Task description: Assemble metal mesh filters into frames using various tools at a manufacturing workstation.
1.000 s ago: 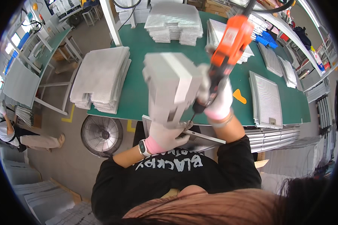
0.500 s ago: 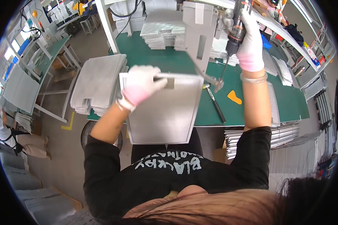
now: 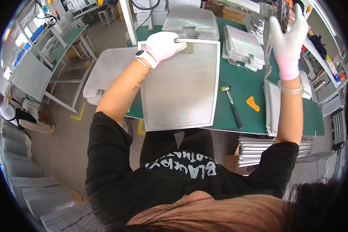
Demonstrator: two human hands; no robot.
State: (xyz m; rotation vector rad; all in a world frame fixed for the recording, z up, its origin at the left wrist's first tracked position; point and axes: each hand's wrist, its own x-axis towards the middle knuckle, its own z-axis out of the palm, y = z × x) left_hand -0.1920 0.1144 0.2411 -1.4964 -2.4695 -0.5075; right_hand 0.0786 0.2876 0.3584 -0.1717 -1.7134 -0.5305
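My left hand (image 3: 164,46), in a white glove with a pink cuff, grips the top edge of a framed metal mesh panel (image 3: 179,89). The panel stands tilted at the table's front edge, close to my body. My right hand (image 3: 290,48), gloved alike, is raised at the far right with its thumb and fingers spread apart. Just beyond those fingers hangs a black and orange power screwdriver (image 3: 284,15), partly hidden by the hand and cut by the picture's edge. Beside it is a grey metal upright (image 3: 267,46).
On the green table (image 3: 236,79) lie a hammer (image 3: 232,108) and an orange scraper (image 3: 253,103). Stacks of mesh sheets (image 3: 241,44) stand at the back, with pale sheets (image 3: 108,71) at left. Framed panels (image 3: 272,106) lie at right. A person (image 3: 15,112) is at far left.
My right hand has let go of the power screwdriver and spread its fingers. My left hand still holds the panel, now higher in the picture. The whole view has shifted.
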